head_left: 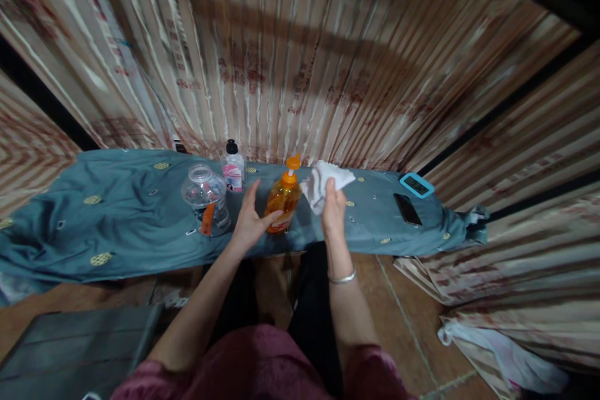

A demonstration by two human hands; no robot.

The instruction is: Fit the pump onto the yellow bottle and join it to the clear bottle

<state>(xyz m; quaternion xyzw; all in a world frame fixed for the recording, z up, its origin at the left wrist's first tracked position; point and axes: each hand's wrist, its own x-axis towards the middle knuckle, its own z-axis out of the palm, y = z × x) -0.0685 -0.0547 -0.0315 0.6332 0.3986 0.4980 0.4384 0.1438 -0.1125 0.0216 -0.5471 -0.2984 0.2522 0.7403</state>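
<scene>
My left hand [250,220] is open, fingers spread, its thumb close to the base of an orange pump bottle [283,197] that stands upright on a blue-grey cloth [122,212] over a narrow table. My right hand [332,209] is closed on a crumpled white cloth [322,182], held up just right of the bottle. A clear glass jar [205,195] with something orange inside stands left of my left hand. A small clear bottle with a black cap and pink label [233,167] stands behind.
A black phone [407,209] and a blue-framed device [416,185] lie on the cloth at the right. Striped curtains [300,56] hang close behind and to the right. A dark box [70,350] sits on the floor at lower left; a white bag [506,356] at lower right.
</scene>
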